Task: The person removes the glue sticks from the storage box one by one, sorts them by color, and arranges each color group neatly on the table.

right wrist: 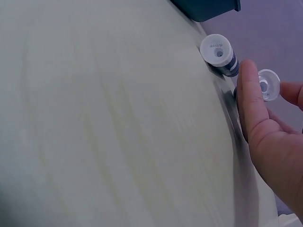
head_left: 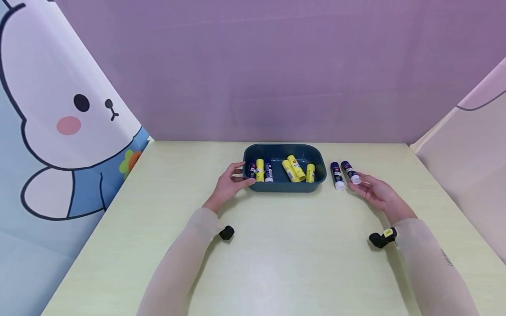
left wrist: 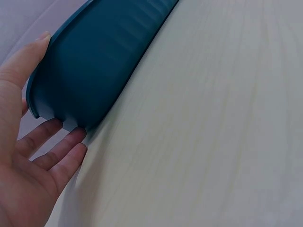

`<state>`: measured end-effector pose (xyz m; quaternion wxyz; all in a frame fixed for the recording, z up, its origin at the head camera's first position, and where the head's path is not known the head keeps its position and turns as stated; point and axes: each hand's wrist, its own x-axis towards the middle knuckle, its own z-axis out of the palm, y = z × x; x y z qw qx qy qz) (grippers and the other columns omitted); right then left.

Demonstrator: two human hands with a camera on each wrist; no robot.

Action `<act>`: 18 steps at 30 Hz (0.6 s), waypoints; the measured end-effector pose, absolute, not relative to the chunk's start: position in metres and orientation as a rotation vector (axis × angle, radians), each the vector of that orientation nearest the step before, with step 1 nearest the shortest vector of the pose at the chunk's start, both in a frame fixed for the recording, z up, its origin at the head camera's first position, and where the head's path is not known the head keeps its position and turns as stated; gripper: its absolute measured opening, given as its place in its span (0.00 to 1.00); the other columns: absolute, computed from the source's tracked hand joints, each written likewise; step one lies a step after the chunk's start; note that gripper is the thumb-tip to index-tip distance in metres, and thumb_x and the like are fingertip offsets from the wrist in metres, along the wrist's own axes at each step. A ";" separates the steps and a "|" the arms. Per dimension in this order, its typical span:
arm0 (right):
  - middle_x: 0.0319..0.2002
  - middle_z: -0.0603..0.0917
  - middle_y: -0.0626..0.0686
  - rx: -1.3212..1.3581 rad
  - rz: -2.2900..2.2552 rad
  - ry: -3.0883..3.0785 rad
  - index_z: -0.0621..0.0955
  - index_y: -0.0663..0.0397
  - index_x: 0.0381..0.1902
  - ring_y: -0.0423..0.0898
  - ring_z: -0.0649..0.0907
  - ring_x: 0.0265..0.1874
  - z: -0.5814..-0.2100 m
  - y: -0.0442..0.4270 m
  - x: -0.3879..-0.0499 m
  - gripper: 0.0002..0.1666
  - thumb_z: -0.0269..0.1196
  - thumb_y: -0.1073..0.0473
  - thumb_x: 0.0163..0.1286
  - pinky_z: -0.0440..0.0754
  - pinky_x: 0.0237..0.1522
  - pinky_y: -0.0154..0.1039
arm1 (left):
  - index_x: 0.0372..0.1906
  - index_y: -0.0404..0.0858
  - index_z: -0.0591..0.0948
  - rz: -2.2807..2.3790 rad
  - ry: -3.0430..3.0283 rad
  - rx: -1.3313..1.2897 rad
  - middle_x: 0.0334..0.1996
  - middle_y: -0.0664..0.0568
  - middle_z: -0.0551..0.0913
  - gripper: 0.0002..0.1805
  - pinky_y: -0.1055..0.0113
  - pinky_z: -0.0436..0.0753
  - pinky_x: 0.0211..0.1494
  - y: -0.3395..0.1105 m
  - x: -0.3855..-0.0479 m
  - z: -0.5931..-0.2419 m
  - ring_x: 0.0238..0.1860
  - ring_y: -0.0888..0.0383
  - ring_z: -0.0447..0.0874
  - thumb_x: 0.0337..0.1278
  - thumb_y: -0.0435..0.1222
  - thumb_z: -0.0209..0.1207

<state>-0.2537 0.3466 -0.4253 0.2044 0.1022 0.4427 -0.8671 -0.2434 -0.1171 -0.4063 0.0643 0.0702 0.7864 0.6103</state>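
A dark teal plastic bin (head_left: 286, 188) stands at the far middle of the table. My left hand (head_left: 229, 186) grips its left end, thumb at the rim and fingers against the end wall (left wrist: 71, 80). Inside lie two dark blue glue sticks (head_left: 269, 171) with a yellow glue stick (head_left: 259, 170) between them on the left, and three yellow ones (head_left: 310, 173) on the right. Right of the bin, my right hand (head_left: 373, 193) holds a dark blue glue stick (head_left: 349, 171) between thumb and fingers, its white end (right wrist: 270, 86) toward me. Another blue glue stick (head_left: 337, 173) lies just left of it.
The pale wood-grain table (head_left: 276, 250) stretches in front of the bin. A purple cloth wall (head_left: 276, 74) rises behind its far edge. Printed panels flank it, the left one showing a cartoon animal (head_left: 59, 66). Each wrist carries a small black camera (head_left: 226, 233).
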 end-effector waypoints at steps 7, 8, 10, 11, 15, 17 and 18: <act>0.44 0.83 0.62 0.162 -2.343 1.295 0.81 0.59 0.45 0.52 0.88 0.43 -0.425 0.349 -0.251 0.17 0.43 0.69 0.81 0.80 0.54 0.38 | 0.74 0.36 0.64 1.851 2.369 0.216 0.63 0.34 0.72 0.39 0.52 0.79 0.59 -0.117 -0.244 -0.406 0.59 0.42 0.78 0.61 0.36 0.68; 0.44 0.83 0.62 0.140 -2.324 1.306 0.81 0.59 0.44 0.52 0.88 0.43 -0.424 0.349 -0.251 0.18 0.43 0.69 0.81 0.80 0.54 0.38 | 0.74 0.36 0.64 1.852 2.370 0.217 0.63 0.34 0.72 0.39 0.52 0.79 0.59 -0.117 -0.243 -0.406 0.59 0.42 0.78 0.61 0.36 0.68; 0.44 0.83 0.62 0.109 -2.279 1.338 0.82 0.60 0.45 0.52 0.87 0.43 -0.423 0.349 -0.251 0.20 0.42 0.70 0.81 0.80 0.54 0.38 | 0.74 0.37 0.64 1.859 2.374 0.220 0.63 0.35 0.73 0.39 0.52 0.79 0.59 -0.118 -0.246 -0.411 0.59 0.43 0.79 0.61 0.37 0.68; 0.44 0.83 0.61 0.112 -2.251 1.369 0.80 0.63 0.52 0.51 0.87 0.44 -0.422 0.349 -0.250 0.19 0.42 0.69 0.81 0.80 0.53 0.39 | 0.73 0.38 0.65 1.868 2.376 0.222 0.62 0.36 0.73 0.39 0.52 0.79 0.59 -0.119 -0.250 -0.417 0.58 0.43 0.79 0.60 0.38 0.69; 0.43 0.84 0.59 0.133 -2.140 1.477 0.50 0.67 0.77 0.50 0.87 0.44 -0.418 0.350 -0.250 0.31 0.42 0.69 0.81 0.80 0.54 0.39 | 0.72 0.44 0.67 1.891 2.399 0.227 0.60 0.42 0.76 0.40 0.52 0.81 0.57 -0.121 -0.263 -0.440 0.57 0.46 0.80 0.57 0.43 0.71; 0.43 0.84 0.58 0.139 -2.081 1.531 0.30 0.64 0.76 0.49 0.87 0.44 -0.417 0.351 -0.251 0.40 0.41 0.69 0.81 0.81 0.53 0.39 | 0.72 0.46 0.68 1.896 2.406 0.228 0.59 0.44 0.76 0.39 0.53 0.81 0.56 -0.121 -0.267 -0.446 0.56 0.48 0.81 0.56 0.44 0.72; 0.43 0.85 0.58 0.136 -2.063 1.543 0.30 0.64 0.76 0.49 0.87 0.44 -0.417 0.352 -0.251 0.39 0.40 0.69 0.81 0.81 0.53 0.39 | 0.72 0.46 0.68 1.896 2.407 0.230 0.58 0.45 0.76 0.39 0.54 0.81 0.56 -0.121 -0.267 -0.446 0.55 0.48 0.81 0.56 0.44 0.71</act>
